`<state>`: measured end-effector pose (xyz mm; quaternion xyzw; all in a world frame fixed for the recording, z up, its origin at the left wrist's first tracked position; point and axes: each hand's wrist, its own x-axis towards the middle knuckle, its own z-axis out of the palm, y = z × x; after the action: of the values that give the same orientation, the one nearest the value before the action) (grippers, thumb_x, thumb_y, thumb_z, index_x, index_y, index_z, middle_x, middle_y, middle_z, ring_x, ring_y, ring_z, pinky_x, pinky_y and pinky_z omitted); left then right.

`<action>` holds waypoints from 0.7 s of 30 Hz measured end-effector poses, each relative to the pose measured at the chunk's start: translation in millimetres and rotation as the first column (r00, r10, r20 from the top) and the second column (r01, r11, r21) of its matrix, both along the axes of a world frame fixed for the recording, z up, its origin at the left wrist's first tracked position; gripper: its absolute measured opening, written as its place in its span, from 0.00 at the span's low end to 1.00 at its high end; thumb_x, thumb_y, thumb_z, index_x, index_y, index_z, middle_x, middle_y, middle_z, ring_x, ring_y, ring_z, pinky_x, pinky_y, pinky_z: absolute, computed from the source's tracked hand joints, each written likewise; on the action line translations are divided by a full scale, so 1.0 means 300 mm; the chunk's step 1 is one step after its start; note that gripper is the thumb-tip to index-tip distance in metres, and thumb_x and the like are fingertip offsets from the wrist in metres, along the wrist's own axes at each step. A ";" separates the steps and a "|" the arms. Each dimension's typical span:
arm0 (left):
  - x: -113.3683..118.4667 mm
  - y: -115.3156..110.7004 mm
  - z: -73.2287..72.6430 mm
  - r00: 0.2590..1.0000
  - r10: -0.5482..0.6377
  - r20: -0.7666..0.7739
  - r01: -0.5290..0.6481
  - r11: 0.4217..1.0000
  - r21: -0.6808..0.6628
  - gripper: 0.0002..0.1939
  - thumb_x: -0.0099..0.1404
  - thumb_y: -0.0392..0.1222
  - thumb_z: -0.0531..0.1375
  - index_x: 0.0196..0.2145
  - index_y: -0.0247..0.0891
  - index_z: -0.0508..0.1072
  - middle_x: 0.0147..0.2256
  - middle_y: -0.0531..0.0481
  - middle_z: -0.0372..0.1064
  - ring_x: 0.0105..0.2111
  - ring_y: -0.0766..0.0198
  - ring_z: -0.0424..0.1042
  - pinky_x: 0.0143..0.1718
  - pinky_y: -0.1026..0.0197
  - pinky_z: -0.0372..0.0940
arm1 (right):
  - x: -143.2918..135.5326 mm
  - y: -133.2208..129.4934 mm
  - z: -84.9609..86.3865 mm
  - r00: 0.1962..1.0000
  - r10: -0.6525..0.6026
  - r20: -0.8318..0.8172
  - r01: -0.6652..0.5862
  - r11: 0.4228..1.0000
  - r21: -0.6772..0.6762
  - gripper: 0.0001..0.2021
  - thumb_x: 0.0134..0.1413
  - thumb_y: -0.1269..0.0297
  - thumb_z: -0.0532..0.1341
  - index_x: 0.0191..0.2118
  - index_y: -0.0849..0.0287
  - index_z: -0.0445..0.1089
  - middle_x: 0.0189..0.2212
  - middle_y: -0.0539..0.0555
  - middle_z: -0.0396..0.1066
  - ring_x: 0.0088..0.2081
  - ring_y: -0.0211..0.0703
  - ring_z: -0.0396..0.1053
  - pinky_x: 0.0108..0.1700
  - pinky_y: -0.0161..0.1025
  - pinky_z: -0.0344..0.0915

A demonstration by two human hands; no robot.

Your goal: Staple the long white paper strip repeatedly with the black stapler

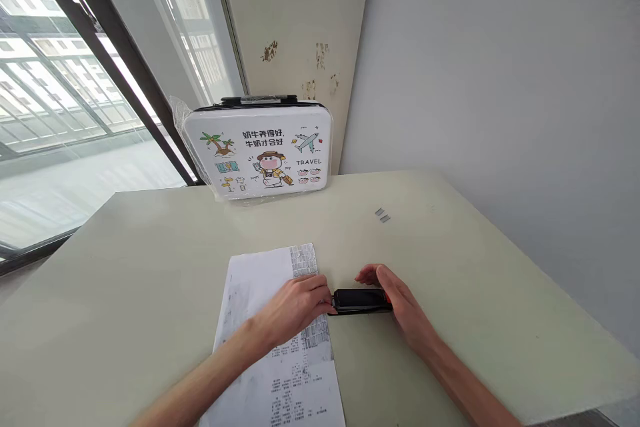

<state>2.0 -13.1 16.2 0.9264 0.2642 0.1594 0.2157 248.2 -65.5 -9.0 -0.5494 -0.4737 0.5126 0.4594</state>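
Note:
A black stapler (361, 299) lies crosswise on the table, with a bit of red at its right end. My left hand (303, 303) has its fingers closed at the stapler's left end, over the edge of the paper. What exactly the fingertips pinch there is partly hidden. Around the right end curls my right hand (403, 303), holding the stapler, with some fingers out of sight behind it. Printed sheets of paper (250, 367) lie under my left forearm. Two small grey strips of staples (383, 215) rest farther back on the table.
A white cartoon-printed case (257, 153) in clear plastic wrap stands at the back of the pale table (475, 320). A window (75, 100) is at the left, and a grey wall (480, 67) rises behind the table on the right.

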 end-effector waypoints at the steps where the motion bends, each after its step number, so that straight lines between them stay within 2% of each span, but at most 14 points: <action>1: 0.006 0.003 0.002 1.000 -0.012 -0.016 0.012 1.000 0.008 0.19 0.81 0.47 0.50 0.36 0.38 0.74 0.36 0.49 0.71 0.33 0.61 0.71 0.35 0.60 0.66 | -0.003 -0.002 0.003 1.000 0.007 -0.007 -0.007 1.000 -0.005 0.27 0.70 0.36 0.50 0.44 0.51 0.75 0.47 0.56 0.77 0.53 0.53 0.72 0.61 0.49 0.64; 5: 0.016 0.018 0.007 0.997 -0.030 -0.076 0.034 0.998 0.052 0.19 0.81 0.45 0.51 0.33 0.37 0.73 0.33 0.50 0.67 0.31 0.62 0.69 0.31 0.61 0.62 | -0.008 -0.013 0.014 0.999 0.040 -0.015 -0.040 0.999 -0.011 0.25 0.71 0.37 0.49 0.45 0.50 0.74 0.48 0.55 0.76 0.55 0.53 0.70 0.61 0.49 0.62; 9: 0.010 0.025 -0.001 0.997 -0.068 -0.043 0.067 0.998 -0.010 0.17 0.80 0.45 0.54 0.34 0.38 0.73 0.33 0.51 0.67 0.31 0.63 0.69 0.31 0.62 0.63 | -0.002 -0.011 0.017 0.996 0.088 0.001 -0.088 0.996 -0.012 0.25 0.71 0.38 0.48 0.44 0.50 0.73 0.47 0.54 0.76 0.54 0.52 0.71 0.60 0.48 0.63; 12: -0.013 0.012 -0.006 1.000 -0.015 -0.017 0.015 1.000 -0.025 0.15 0.79 0.47 0.55 0.37 0.38 0.74 0.35 0.50 0.70 0.33 0.61 0.71 0.34 0.60 0.65 | 0.010 -0.002 0.013 0.988 0.152 0.023 -0.152 0.988 0.002 0.24 0.72 0.39 0.49 0.45 0.51 0.73 0.47 0.54 0.76 0.52 0.51 0.72 0.58 0.46 0.65; 16: -0.096 -0.048 0.011 0.993 0.108 -0.042 -0.109 0.994 -0.016 0.13 0.77 0.51 0.59 0.47 0.40 0.73 0.44 0.47 0.74 0.43 0.55 0.73 0.45 0.53 0.70 | 0.026 -0.007 0.001 0.949 0.247 0.195 -0.254 0.967 0.011 0.20 0.67 0.41 0.58 0.48 0.51 0.73 0.46 0.54 0.76 0.47 0.49 0.73 0.50 0.43 0.67; 18: -0.158 -0.103 0.024 0.988 0.132 -0.076 -0.133 0.991 -0.009 0.19 0.75 0.55 0.60 0.56 0.42 0.70 0.55 0.42 0.72 0.55 0.49 0.70 0.54 0.48 0.70 | 0.031 -0.017 -0.004 0.915 0.289 0.281 -0.301 0.954 -0.002 0.19 0.64 0.42 0.62 0.49 0.50 0.73 0.45 0.53 0.76 0.44 0.48 0.72 0.46 0.42 0.68; 19: -0.189 -0.139 0.029 0.987 0.121 -0.101 -0.122 0.993 -0.002 0.26 0.73 0.58 0.61 0.62 0.43 0.67 0.62 0.40 0.67 0.62 0.45 0.65 0.59 0.44 0.68 | 0.033 -0.022 -0.006 0.901 0.304 0.310 -0.318 0.948 -0.007 0.19 0.63 0.42 0.63 0.50 0.50 0.73 0.44 0.52 0.75 0.42 0.47 0.71 0.45 0.42 0.68; 21: -0.245 -0.223 0.033 0.984 0.087 -0.158 -0.084 0.996 0.030 0.47 0.65 0.65 0.66 0.72 0.43 0.55 0.72 0.37 0.52 0.71 0.37 0.52 0.64 0.37 0.63 | 0.035 -0.031 -0.009 0.885 0.317 0.340 -0.333 0.943 -0.010 0.19 0.63 0.42 0.63 0.49 0.50 0.73 0.42 0.51 0.75 0.39 0.46 0.70 0.42 0.41 0.67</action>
<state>-71.5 -80.0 26.2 0.9264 0.3183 0.0971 0.1761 258.7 -74.8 -11.7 -0.5304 -0.6428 0.4689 0.2925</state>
